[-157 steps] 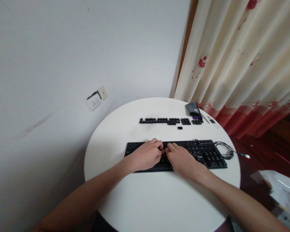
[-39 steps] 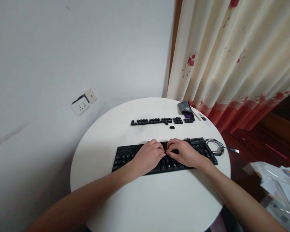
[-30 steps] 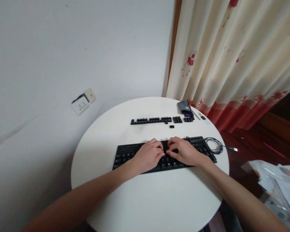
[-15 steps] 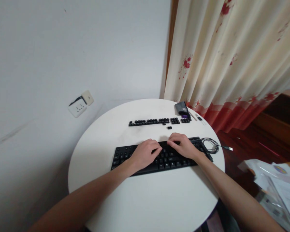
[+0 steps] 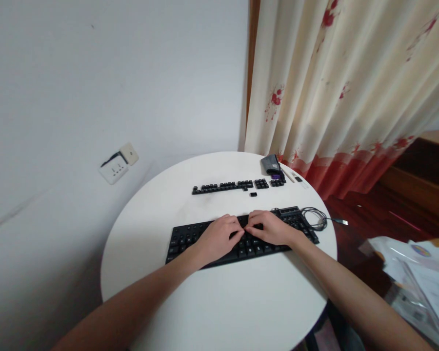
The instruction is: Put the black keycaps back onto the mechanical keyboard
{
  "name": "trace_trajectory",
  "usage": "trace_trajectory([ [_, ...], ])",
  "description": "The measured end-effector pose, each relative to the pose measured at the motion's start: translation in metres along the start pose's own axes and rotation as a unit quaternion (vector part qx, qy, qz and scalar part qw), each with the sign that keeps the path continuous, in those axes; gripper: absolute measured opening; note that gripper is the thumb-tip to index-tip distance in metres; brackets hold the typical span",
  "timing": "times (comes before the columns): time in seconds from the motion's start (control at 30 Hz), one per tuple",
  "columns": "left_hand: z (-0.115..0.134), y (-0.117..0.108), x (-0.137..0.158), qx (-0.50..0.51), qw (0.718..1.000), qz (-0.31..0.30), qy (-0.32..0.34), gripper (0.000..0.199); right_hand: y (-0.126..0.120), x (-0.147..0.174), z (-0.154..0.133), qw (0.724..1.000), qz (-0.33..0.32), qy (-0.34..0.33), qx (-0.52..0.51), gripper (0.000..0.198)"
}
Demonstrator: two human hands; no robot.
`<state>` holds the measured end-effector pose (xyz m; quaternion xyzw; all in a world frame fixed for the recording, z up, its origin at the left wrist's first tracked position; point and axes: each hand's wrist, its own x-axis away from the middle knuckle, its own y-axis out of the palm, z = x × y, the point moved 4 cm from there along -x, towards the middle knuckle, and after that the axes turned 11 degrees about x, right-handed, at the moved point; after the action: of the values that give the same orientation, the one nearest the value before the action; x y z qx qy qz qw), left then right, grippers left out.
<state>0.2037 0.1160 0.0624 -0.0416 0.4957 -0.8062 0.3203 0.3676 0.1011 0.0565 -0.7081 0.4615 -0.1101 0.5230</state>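
A black keyboard point(image 5: 249, 252) lies on the round white table point(image 5: 219, 302), some of its keys hidden under my hands. My left hand point(image 5: 221, 239) rests over the keyboard's middle, thumb and fingertips drawn together. Close beside it, my right hand point(image 5: 269, 227) is curled in a pinch, its fingertips almost meeting those of the left above the keys. Whatever is between the fingertips is too small to make out. Behind the keyboard sits a single loose keycap point(image 5: 253, 194). Farther back, a long row of loose black keycaps point(image 5: 223, 187) is laid out.
A coiled black cable point(image 5: 316, 219) lies at the keyboard's right, its USB plug point(image 5: 340, 222) past the table edge. At the back right are a grey pouch point(image 5: 270, 165) and a pale stick-like item point(image 5: 288, 174). Papers and plastic bags point(image 5: 420, 263) lie to the right.
My right hand has come left and lower, so its fingertips now meet near the left hand's. The whole view has shifted slightly.
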Motion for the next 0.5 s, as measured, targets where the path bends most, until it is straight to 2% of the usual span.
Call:
trace_trajectory([
  [0.2, 0.0, -0.002, -0.002, 0.043, 0.999, 0.018, -0.003, 0.022, 0.002, 0.001, 0.001, 1.0, -0.002, 0.016, -0.009, 0.018],
  [0.3, -0.004, -0.014, -0.007, 0.068, 0.995, 0.065, -0.022, 0.019, -0.005, 0.001, 0.001, 0.999, 0.021, 0.035, 0.008, 0.018],
  [0.4, -0.015, -0.031, -0.021, 0.055, 0.991, 0.115, -0.05, 0.023, -0.021, 0.001, 0.013, 0.991, 0.075, 0.086, 0.063, 0.015],
  [0.5, -0.033, -0.043, -0.046, 0.016, 0.99, 0.127, -0.065, 0.02, -0.037, -0.001, 0.04, 0.974, 0.085, 0.163, 0.131, 0.016],
])
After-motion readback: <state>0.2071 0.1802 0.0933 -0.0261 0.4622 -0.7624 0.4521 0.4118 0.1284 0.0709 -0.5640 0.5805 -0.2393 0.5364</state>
